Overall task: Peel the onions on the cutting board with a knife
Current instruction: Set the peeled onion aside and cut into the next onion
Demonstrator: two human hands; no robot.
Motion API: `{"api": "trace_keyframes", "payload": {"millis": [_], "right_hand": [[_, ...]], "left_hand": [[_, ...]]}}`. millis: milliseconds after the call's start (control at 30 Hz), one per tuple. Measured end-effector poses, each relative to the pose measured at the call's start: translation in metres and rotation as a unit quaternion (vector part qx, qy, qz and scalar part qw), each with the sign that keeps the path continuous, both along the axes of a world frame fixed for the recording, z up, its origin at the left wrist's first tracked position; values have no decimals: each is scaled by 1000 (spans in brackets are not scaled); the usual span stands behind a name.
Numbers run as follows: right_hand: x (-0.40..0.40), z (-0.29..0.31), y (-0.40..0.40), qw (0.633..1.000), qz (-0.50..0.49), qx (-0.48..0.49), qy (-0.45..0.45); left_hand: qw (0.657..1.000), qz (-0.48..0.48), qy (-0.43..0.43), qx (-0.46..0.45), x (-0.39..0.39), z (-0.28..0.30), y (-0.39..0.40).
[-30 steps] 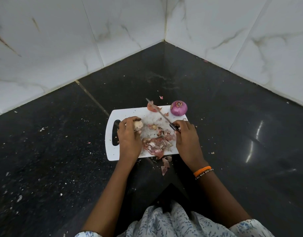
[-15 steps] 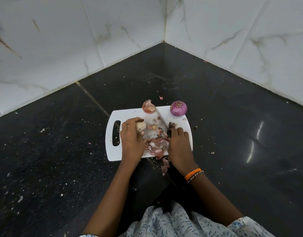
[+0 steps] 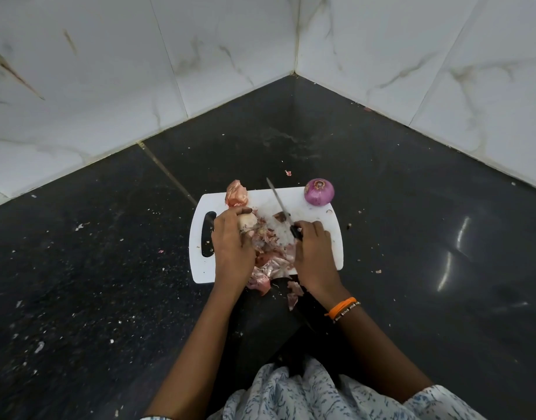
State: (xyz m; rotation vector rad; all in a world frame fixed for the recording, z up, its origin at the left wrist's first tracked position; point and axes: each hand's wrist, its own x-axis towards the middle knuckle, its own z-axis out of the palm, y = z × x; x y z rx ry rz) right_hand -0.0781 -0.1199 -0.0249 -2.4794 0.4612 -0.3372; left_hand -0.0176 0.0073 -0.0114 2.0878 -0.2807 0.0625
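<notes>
A white cutting board (image 3: 321, 231) lies on the dark counter. My left hand (image 3: 230, 247) grips a pale, partly peeled onion (image 3: 248, 221) at the board's left side. My right hand (image 3: 313, 256) holds a knife (image 3: 280, 204) by its black handle, the blade pointing away over the board. A purple peeled onion (image 3: 319, 191) sits at the board's far right corner. A piece of pink onion skin (image 3: 237, 194) rests at the far left edge. A heap of peels (image 3: 271, 256) lies between my hands.
The black stone counter (image 3: 109, 268) runs into a corner of white marble wall tiles (image 3: 294, 34). Small peel scraps (image 3: 292, 294) lie off the board's near edge, and crumbs dot the counter. An orange band (image 3: 341, 307) is on my right wrist.
Half a second ago my right hand was down among the peels with the blade hidden. Now it has shifted right and the blade points up over the board again.
</notes>
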Motion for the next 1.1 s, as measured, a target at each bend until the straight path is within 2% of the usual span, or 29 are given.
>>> {"api": "trace_keyframes", "payload": {"millis": [167,433,600,867,1000,1100], "right_hand": [[-4,-7,-12,998,-36,-29,44],[0,-9,15,998,44,-23,45],[1,-4,18,991,98,91,29],[-5,3,-12,974,-15,222,-28],[-12,2,-19,942,-68,328,-25],[-15,2,-21,917,-93,388,-27]], "left_hand": [[1000,0,13,5,0,0,-1],[1000,-1,20,-16,0,0,-1],[999,1,28,-20,4,0,-3],[998,-40,33,33,8,-2,-21],[995,-73,51,48,9,-1,-36],[993,-92,72,15,10,4,-44]]}}
